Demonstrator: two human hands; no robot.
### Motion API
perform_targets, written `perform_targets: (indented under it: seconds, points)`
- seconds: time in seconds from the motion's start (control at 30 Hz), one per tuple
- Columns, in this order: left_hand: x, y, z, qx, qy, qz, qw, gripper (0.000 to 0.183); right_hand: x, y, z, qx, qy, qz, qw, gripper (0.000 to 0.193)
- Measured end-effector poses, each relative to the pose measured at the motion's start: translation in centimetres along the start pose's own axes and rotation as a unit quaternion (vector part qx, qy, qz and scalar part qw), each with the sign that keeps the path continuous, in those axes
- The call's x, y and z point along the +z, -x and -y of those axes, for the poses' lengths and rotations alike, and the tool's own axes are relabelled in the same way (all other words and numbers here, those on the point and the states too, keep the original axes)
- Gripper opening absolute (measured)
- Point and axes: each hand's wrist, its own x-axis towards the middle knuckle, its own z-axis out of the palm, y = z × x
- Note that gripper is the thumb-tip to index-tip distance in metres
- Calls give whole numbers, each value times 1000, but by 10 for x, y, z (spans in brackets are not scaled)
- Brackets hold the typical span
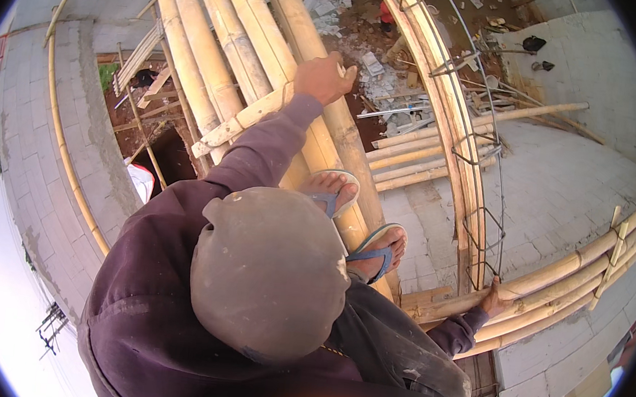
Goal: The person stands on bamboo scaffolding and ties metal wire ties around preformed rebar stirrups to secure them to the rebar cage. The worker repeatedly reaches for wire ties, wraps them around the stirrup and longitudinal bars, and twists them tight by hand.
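My left hand (327,80) lies on the thick bamboo pole (344,136) at the right side of a row of poles, its fingers curled. What they hold, if anything, I cannot make out. A flat bamboo crosspiece (237,123) spans the poles and runs up to this wrist. At the lower right, my right hand (496,299) is closed around a horizontal bamboo pole (534,282), beside the lower end of a bent steel bar cage (491,221). Both my feet, in sandals (373,260), rest on the bamboo row. A rounded dusty grey shape (270,270) hides part of it.
An upright wooden formwork board (455,146) runs next to the steel cage. Below lie stacked bamboo poles (420,158), rubble (375,64) and brown soil. A grey block wall (29,128) stands at the left. A dark opening (172,157) gapes beside the bamboo row.
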Motion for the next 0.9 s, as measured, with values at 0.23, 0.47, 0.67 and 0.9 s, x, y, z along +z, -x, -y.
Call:
perform_targets:
  seconds: [0.23, 0.47, 0.67, 0.9]
  points:
    - [-7, 2, 3, 2, 5, 48, 999, 49, 3, -10, 3, -55, 151, -63, 985, 118]
    - [-6, 3, 3, 1, 14, 53, 999, 50, -5, -42, -32, -83, 118, -54, 988, 107]
    - [-8, 3, 3, 7, -4, 45, 999, 49, -2, -13, -4, -55, 67, -9, 996, 123]
    - [-4, 0, -3, -7, -11, 31, 999, 49, 1, -12, -17, -91, 24, -38, 995, 112]
